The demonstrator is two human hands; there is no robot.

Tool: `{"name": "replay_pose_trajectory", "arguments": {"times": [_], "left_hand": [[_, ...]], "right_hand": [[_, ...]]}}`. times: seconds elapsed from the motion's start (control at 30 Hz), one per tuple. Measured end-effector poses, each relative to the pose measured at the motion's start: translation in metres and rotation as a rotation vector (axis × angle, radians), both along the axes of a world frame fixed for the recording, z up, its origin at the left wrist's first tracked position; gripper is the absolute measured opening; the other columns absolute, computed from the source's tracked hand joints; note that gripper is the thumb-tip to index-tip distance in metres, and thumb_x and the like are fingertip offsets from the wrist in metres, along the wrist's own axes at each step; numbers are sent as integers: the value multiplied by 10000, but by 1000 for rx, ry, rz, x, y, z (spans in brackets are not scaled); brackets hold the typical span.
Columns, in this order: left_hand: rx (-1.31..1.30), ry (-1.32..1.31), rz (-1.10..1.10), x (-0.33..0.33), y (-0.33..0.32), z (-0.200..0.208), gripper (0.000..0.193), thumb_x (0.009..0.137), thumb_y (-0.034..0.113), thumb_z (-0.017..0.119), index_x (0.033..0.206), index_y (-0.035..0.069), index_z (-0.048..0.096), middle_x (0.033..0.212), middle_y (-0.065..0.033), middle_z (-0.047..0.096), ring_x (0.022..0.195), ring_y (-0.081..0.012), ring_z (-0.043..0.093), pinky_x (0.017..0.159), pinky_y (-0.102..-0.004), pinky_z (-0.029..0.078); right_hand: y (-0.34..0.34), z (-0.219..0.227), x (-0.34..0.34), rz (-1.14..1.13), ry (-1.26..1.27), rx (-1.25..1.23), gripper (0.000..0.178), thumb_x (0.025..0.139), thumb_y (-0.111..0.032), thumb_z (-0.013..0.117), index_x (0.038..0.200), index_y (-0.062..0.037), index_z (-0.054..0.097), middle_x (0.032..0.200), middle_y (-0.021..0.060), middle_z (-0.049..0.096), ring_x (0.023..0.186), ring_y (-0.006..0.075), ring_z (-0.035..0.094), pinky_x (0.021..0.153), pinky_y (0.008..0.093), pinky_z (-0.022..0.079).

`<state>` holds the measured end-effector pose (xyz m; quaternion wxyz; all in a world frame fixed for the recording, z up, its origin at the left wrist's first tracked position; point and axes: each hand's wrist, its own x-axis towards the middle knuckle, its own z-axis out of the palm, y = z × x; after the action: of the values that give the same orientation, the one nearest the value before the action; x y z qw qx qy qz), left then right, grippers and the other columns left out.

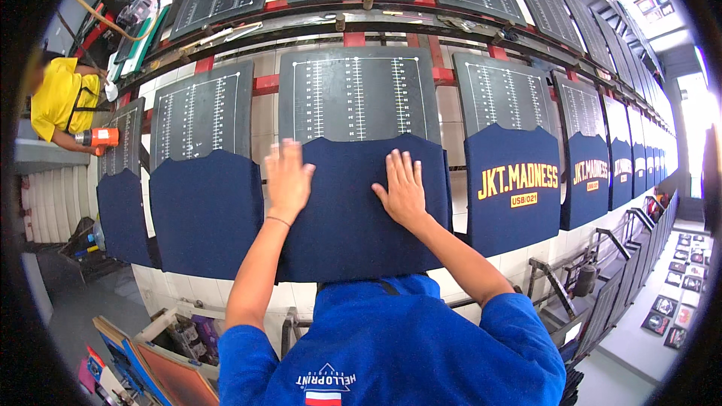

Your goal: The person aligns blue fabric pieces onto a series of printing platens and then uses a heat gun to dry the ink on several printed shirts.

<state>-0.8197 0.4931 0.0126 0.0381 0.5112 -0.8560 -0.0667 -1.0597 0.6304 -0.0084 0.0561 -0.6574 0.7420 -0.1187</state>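
Observation:
A plain navy shirt [353, 244] lies stretched over a dark ruled board [355, 94] straight in front of me. My left hand [287, 178] rests flat on the shirt's upper left, fingers spread. My right hand [401, 188] lies flat on its upper right, fingers apart. Neither hand holds anything. My blue-sleeved arms come up from the lower edge.
More ruled boards line the long rack on both sides. Plain navy shirts [206, 214] sit to the left; shirts with a yellow print [514, 188] run off to the right. A person in yellow [60, 101] stands far left with an orange tool [99, 136]. Framed screens [162, 365] lean at lower left.

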Motion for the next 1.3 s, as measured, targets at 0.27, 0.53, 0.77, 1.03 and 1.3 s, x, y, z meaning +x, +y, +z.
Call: {"name": "replay_pose_trajectory", "arguments": {"times": [0.27, 0.53, 0.77, 1.03, 1.3], "left_hand": [[49, 129, 74, 9, 38, -5, 630, 1018, 345, 453, 1477, -70, 334, 1577, -247, 264, 1481, -413, 194, 1207, -527, 152], [102, 297, -128, -90, 117, 9, 587, 973, 271, 546, 1425, -76, 408, 1523, -279, 344, 1443, -427, 287, 1186, -522, 225], [706, 1030, -89, -300, 274, -46, 623, 1008, 241, 503, 1497, -67, 269, 1546, -277, 290, 1469, -381, 251, 1205, -415, 200], [1140, 1081, 521, -275, 426, -29, 617, 1069, 447, 366, 1254, -98, 588, 1279, -143, 616, 1221, -222, 539, 1091, -369, 373], [375, 857, 225, -373, 483, 59, 546, 887, 399, 688, 1136, -84, 635, 1267, -248, 593, 1192, -435, 547, 983, -425, 456]], "right_hand": [[-63, -14, 103, 277, -18, -63, 742, 944, -489, 517, 1470, 17, 382, 1556, 168, 355, 1464, 336, 280, 1193, 532, 187], [84, 18, -181, -480, 163, -58, 670, 992, -398, 502, 1457, 65, 363, 1522, 274, 351, 1445, 442, 272, 1181, 528, 218], [215, 68, -284, -584, -494, -19, 388, 999, -278, 526, 1239, 22, 579, 1172, 213, 648, 1029, 365, 645, 896, 427, 501], [323, 49, -288, 342, -916, 793, 522, 917, -398, 610, 1170, 57, 636, 1069, 195, 706, 954, 269, 697, 844, 371, 541], [302, 67, -297, -105, -1455, 508, 389, 839, -318, 614, 999, 36, 602, 932, 196, 635, 895, 285, 608, 815, 433, 473]]}}
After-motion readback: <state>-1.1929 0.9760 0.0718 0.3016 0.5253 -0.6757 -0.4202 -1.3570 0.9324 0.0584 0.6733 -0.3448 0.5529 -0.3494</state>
